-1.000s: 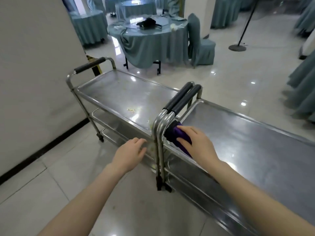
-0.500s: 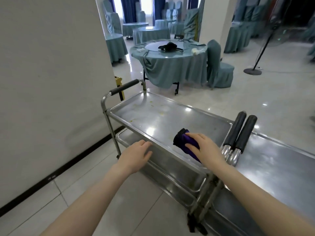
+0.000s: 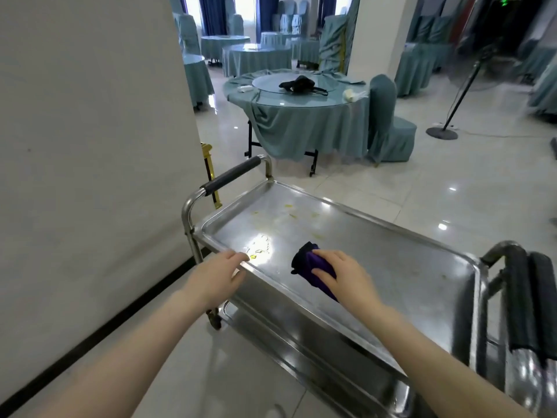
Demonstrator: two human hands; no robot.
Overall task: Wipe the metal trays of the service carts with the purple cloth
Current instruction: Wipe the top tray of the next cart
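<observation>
A steel service cart stands in front of me, its top metal tray [image 3: 391, 254] soiled with yellowish crumbs and smears toward the far left end. The bunched purple cloth [image 3: 309, 265] lies on the tray near its front edge. My right hand [image 3: 340, 276] presses down on the cloth with fingers laid over it. My left hand [image 3: 218, 276] rests on the tray's front left rim, fingers relaxed. A lower tray [image 3: 301, 336] shows beneath. At the right edge are the black handles of a second cart [image 3: 530, 300].
A white wall [image 3: 90, 146] runs close along the left of the cart. Beyond the cart stand a round table with a teal cloth [image 3: 301, 116], a covered chair [image 3: 388, 122] and a fan stand [image 3: 443, 132]. Glossy tiled floor lies all around.
My right hand has carried the cloth from the second cart's tray, past the paired handles, onto the left cart's tray. My left hand has moved up to that tray's front rim.
</observation>
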